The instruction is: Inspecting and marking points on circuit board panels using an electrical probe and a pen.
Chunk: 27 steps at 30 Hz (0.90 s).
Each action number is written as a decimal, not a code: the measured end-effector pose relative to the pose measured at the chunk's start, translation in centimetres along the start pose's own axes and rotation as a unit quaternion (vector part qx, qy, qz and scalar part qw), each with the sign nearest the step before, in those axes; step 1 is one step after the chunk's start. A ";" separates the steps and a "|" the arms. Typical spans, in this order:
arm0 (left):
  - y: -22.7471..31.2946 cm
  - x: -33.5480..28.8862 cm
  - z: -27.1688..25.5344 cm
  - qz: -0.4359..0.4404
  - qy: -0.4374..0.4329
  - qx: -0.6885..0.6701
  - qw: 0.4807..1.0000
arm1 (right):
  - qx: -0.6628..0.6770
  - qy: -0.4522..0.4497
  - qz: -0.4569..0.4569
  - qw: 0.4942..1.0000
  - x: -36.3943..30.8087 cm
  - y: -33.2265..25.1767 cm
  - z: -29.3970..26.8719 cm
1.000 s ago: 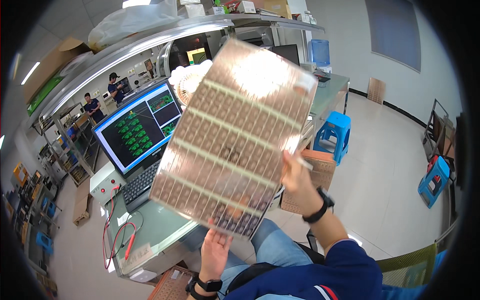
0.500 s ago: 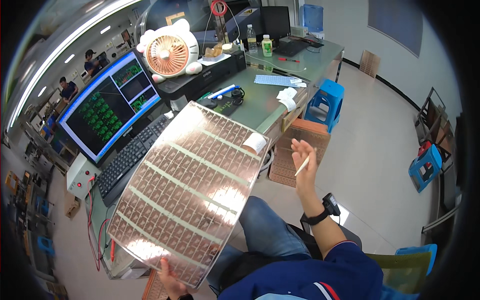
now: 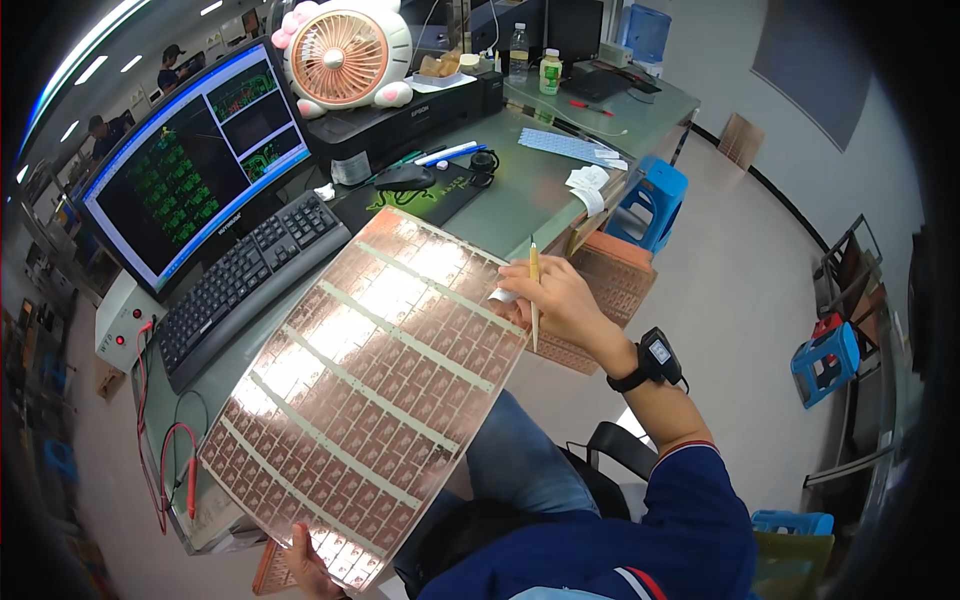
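A large copper circuit board panel point(image 3: 350, 400) with a grid of repeated patterns and pale strips lies tilted across my lap and the desk's front edge. My left hand point(image 3: 310, 565) is closed on its lower edge, thumb on top. At the upper right corner, my right hand point(image 3: 565, 305) is closed, with a slim tapered pen point(image 3: 535, 290) between its fingers, the dark tip pointing up. Its fingertips are at the panel's edge by a small white paper slip point(image 3: 503, 296), which they partly cover; whether they pinch it I cannot tell.
On the desk point(image 3: 480, 225) are a monitor point(image 3: 190, 165), a keyboard point(image 3: 250, 280), a mouse point(image 3: 405, 178), a white fan point(image 3: 345, 55) on a black printer point(image 3: 400, 125), and paper slips point(image 3: 588, 188). Red test leads point(image 3: 190, 485) hang at the left. Blue stools point(image 3: 650, 205) stand right.
My right hand has moved left from open air to the panel's upper right corner, turning the pen upright. The panel has shifted slightly down and left in view.
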<state>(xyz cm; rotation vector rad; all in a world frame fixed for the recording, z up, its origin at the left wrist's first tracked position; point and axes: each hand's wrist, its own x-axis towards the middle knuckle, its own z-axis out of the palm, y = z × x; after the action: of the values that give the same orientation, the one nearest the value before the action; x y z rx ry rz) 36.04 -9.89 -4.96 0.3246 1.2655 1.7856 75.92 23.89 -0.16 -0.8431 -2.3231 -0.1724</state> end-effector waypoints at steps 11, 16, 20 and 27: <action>4.0 -1.8 5.3 -0.080 0.026 0.158 0.984 | 0.104 -0.052 0.000 0.993 3.2 0.8 1.2; 4.4 -1.7 5.5 -0.087 0.020 0.174 0.981 | 0.173 -0.091 0.048 0.980 2.9 2.9 1.9; 3.6 -0.7 2.4 -0.120 0.035 0.157 0.980 | 0.354 -0.063 0.155 0.920 3.1 4.1 1.7; 2.3 0.8 -2.7 -0.166 0.044 0.123 0.977 | 0.244 0.151 0.165 0.944 2.9 19.8 -2.1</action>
<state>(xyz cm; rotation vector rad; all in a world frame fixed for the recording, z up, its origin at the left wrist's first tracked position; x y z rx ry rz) 32.63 -11.15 -4.37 0.1600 1.5113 1.3753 87.52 40.30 1.45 -0.8615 -1.7902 0.3799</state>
